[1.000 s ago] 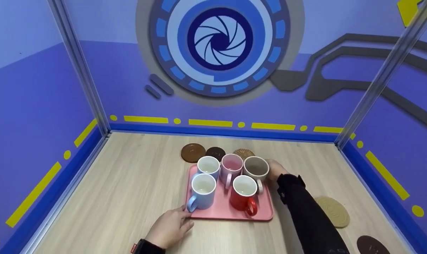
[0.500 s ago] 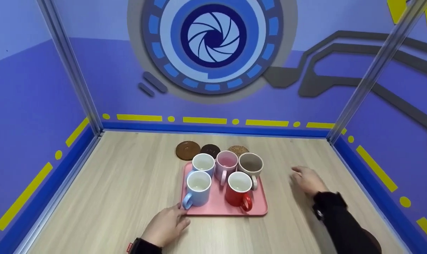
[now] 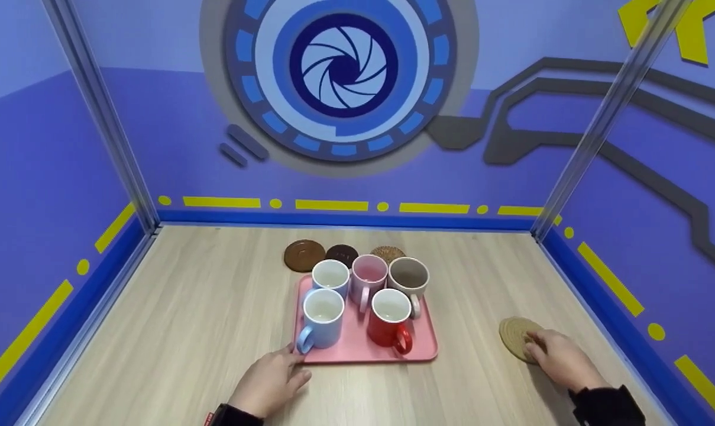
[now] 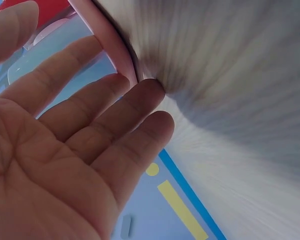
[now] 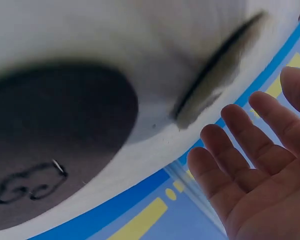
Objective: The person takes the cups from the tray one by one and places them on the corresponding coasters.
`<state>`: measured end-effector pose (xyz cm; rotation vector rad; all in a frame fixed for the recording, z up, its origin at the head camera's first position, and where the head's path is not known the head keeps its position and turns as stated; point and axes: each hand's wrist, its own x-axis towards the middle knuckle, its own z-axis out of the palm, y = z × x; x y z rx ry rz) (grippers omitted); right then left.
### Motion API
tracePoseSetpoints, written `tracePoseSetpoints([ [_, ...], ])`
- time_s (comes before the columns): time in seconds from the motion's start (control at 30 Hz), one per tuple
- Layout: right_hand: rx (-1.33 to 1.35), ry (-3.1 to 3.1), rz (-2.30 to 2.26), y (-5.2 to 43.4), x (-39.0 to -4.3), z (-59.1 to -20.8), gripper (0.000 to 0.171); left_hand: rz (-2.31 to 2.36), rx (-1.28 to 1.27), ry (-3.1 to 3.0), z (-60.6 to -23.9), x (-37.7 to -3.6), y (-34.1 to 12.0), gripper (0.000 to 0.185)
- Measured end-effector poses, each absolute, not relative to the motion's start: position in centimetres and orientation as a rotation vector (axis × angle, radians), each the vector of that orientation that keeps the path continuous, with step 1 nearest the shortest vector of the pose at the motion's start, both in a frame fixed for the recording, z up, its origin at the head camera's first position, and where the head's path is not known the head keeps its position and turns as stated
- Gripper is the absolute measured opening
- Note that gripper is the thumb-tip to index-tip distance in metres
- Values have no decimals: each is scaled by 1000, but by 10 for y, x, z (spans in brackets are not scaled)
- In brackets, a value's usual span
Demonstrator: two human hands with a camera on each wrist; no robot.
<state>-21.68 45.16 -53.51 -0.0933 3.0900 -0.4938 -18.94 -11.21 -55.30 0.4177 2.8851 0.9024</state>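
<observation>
A pink tray (image 3: 357,346) on the wooden table carries several mugs: two light blue mugs, of which the front one (image 3: 324,331) is nearest me, a pink mug (image 3: 362,296), a beige mug (image 3: 408,278) and a red mug (image 3: 385,328). My left hand (image 3: 267,381) touches the tray's front left corner with extended fingers; the left wrist view shows fingertips at the tray rim (image 4: 112,40). At the right, my right hand (image 3: 564,360) is over the edge of a round tan woven coaster (image 3: 514,337). In the right wrist view its fingers (image 5: 260,150) look relaxed, apart from the coaster.
Behind the tray lie a brown coaster (image 3: 304,255), a dark coaster (image 3: 342,254) and a speckled coaster (image 3: 388,254), the last partly hidden by mugs. Another dark coaster (image 5: 65,120) shows close in the right wrist view. Purple-blue walls (image 3: 156,136) enclose the table.
My right hand has left the beige mug's side and moved right and toward me to the tan coaster. The left hand has stayed at the tray corner. The head view has shifted slightly.
</observation>
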Motion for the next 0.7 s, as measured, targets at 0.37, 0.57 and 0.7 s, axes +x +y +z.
tracePoseSetpoints([
  [0.37,-199,3125,-413,438,-215,-542,31,884,419,2871,-554,-190,-114,43],
  [0.57,-231,3116,-363,432,-229,-540,40,887,407,2866,-552,-191,-113,43],
  [0.7,-236,3087,-339,424,-248,-538,44,882,441,2893,-553,-188,-115,42],
])
